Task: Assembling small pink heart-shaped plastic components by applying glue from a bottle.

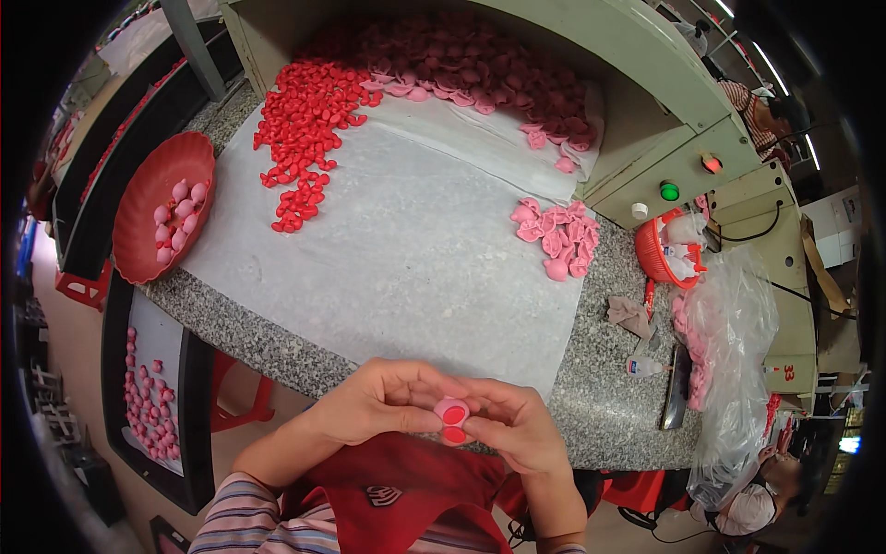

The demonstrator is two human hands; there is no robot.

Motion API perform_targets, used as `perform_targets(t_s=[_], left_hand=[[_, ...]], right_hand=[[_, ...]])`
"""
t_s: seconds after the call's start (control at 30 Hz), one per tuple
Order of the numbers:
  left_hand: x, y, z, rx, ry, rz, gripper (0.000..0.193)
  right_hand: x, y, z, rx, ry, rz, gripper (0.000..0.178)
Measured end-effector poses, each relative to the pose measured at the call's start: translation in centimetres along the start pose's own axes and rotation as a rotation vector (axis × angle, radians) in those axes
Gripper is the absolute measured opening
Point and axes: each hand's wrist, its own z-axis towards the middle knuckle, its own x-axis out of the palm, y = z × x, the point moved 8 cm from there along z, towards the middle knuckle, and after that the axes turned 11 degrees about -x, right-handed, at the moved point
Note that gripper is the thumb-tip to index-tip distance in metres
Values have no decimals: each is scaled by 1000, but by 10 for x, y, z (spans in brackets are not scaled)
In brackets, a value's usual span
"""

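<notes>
In front of my red apron, my left hand (383,402) and my right hand (517,420) meet near the table's front edge. Between their thumbs and fingers is a small pink rubbery piece (451,404) with two bright red oval faces, one above the other. Both hands are closed on it, and the fingers behind it are partly hidden. Beyond them, a white sheet (397,249) covers the middle of the table. Loose pink shell-like pieces (558,238) lie on its right side, and a heap of small red pieces (309,120) spreads over its far left.
A big pile of pink pieces (461,60) fills the grey-green cabinet (637,175). On the left stand a red bowl (138,217) and a black tray (198,397) of pink pieces. An orange basket (652,254), a small bottle (643,367), a phone (676,388) and a plastic bag (738,342) sit right.
</notes>
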Motion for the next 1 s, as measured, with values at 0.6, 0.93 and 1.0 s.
perform_targets(t_s=[0.6, 0.93, 1.0], left_hand=[[-6, -2, -3, -100, -196, 301, 27], [3, -6, 0, -207, -116, 181, 32], [2, -2, -1, -255, -104, 221, 31]], right_hand=[[-2, -17, 8, 111, -16, 55, 42], [-6, -16, 7, 3, 6, 86, 35], [-5, -16, 7, 26, 26, 87, 36]])
